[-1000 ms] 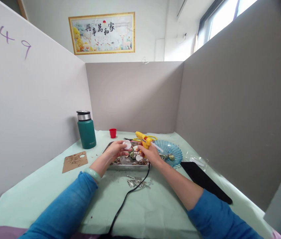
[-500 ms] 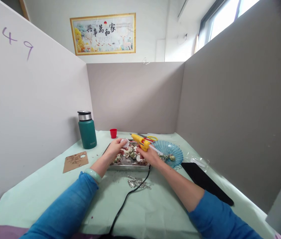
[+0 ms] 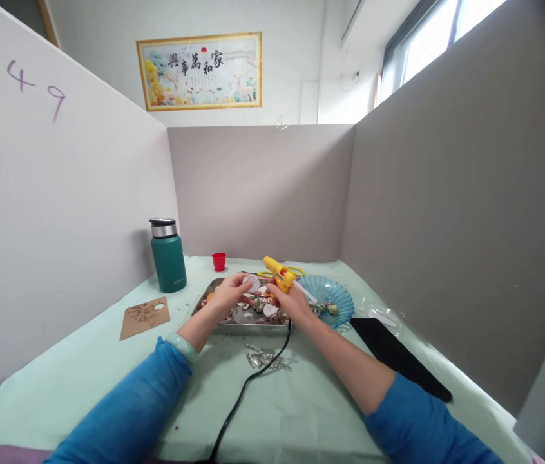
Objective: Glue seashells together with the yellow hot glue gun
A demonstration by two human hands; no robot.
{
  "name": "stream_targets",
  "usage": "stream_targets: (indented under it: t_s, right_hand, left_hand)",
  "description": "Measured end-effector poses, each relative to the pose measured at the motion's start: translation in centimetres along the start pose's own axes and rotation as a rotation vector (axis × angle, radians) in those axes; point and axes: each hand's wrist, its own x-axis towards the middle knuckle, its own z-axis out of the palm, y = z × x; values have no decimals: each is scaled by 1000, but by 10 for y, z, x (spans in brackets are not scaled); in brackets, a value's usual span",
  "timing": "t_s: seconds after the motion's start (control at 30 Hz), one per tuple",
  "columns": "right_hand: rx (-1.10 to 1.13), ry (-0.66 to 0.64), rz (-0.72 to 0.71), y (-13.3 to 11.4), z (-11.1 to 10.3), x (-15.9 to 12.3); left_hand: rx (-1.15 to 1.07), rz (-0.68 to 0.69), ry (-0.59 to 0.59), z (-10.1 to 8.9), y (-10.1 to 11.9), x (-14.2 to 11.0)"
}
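Note:
Over the metal tray [image 3: 253, 329], my left hand [image 3: 232, 291] pinches a thin, whitish round disc [image 3: 252, 283]; its exact kind is too small to make out. My right hand [image 3: 288, 301] is wrapped round a yellow hot glue gun [image 3: 279, 272], whose nozzle points up and to the left. A clear glue stick [image 3: 305, 292] sticks out of the gun's back end, and a black cord [image 3: 248, 380] runs from it toward me. Below the hands, the tray holds shells and dried plant bits [image 3: 258, 309], partly hidden by my fingers.
A blue fluted plate [image 3: 344, 298] with dried buds stands right of the tray, near a black flat board [image 3: 401, 361]. Metal clips [image 3: 267, 358] lie in front. Leftward are a green bottle [image 3: 168, 261], a red cup [image 3: 219, 261] and brown card [image 3: 144, 318]. Yellow-handled scissors [image 3: 296, 270] lie behind.
My left hand has shifted slightly right with the disc, which now shows more of its face. The glue gun has moved a little right, and its nozzle tilts up more steeply.

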Motion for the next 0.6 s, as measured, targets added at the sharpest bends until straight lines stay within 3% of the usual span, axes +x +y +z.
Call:
stream_targets:
  t_s: [0.17, 0.6]
  right_hand:
    - [10, 14, 6, -1, 0, -1]
    - [-5, -29, -13, -8, -2, -5]
  left_hand:
    - [9, 24, -17, 4, 6, -5]
    - [27, -77, 9, 11, 7, -9]
